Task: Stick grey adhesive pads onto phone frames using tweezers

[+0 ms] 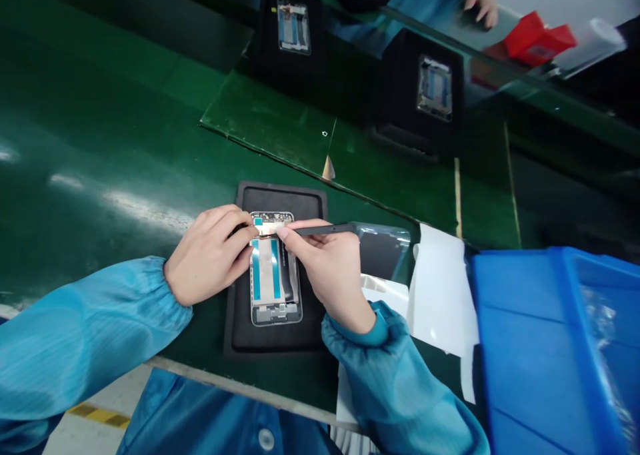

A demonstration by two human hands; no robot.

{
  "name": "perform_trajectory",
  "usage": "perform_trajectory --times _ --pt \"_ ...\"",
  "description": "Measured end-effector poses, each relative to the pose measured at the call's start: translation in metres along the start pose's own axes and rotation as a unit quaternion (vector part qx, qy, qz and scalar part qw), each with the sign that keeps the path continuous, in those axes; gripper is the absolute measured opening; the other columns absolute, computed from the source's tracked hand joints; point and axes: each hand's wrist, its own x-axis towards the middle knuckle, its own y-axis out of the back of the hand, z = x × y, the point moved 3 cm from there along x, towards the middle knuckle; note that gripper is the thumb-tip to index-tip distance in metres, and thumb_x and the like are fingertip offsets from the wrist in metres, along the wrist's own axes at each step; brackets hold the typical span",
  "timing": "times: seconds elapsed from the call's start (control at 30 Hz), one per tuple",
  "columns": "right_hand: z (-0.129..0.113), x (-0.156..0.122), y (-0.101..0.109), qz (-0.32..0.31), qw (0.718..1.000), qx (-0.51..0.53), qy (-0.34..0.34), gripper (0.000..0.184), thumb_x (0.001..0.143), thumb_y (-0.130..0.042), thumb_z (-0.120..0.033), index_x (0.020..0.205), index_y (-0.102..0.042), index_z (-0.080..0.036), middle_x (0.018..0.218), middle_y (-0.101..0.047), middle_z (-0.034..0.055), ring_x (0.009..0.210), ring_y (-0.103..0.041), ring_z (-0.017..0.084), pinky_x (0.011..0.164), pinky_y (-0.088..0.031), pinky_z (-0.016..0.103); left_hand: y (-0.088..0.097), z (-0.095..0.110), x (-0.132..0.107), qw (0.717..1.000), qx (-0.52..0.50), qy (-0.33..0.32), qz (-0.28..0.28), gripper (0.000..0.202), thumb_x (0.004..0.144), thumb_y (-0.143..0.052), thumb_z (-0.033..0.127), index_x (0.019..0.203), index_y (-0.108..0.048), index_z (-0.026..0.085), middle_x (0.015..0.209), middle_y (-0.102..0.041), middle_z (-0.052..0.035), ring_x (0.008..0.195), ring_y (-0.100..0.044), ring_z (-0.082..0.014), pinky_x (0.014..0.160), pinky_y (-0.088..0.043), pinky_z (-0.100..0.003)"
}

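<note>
An opened phone (267,268) lies face down in a black foam tray (313,338), its inner parts and blue adhesive strips showing. My left hand (213,252) is at its upper left edge, with bent fingers closed against the frame. In my right hand (327,262) a slim black stick-like tool (325,229) is pinched between thumb and fingers. Its rear end points right, and its tip reaches the upper part of the phone, near a shiny metal plate (267,228). Whether the tool is tweezers or a pry stick, I cannot tell. My fingers cover part of the phone's upper edges.
Right of the tray lie a clear film pouch (383,248) and white sheets (443,288), beside a blue bin (525,335). Further back, black trays (400,75) hold more opened phones. A red object (537,38) and another person's hand (484,3) appear at the top right.
</note>
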Motion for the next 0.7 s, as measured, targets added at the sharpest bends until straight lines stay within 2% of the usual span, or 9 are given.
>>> perform_trajectory --times 0.37,0.7 --pt "0.0002 0.0000 0.0006 -0.009 0.999 -0.017 0.025 0.016 0.075 -0.082 -0.032 0.080 -0.076 -0.019 0.079 -0.079 0.0046 0.073 -0.077 0.022 0.064 -0.064 0.031 0.0012 0.0013 0.0009 1.000 0.000 0.004 0.000 0.026 0.093 -0.052 0.019 0.114 -0.066 0.015 0.116 -0.065 -0.0144 0.118 -0.056 -0.0315 0.098 -0.051 -0.050" --pt "-0.0013 -0.0006 -0.0002 -0.001 1.000 -0.020 0.021 0.012 0.074 -0.083 -0.028 0.078 -0.075 -0.019 0.077 -0.079 0.0035 0.071 -0.076 0.021 0.064 -0.063 0.029 0.0015 0.0012 0.0008 1.000 0.002 0.002 -0.004 0.026 0.094 -0.052 0.020 0.115 -0.065 0.016 0.117 -0.065 -0.0138 0.118 -0.056 -0.0311 0.098 -0.051 -0.049"
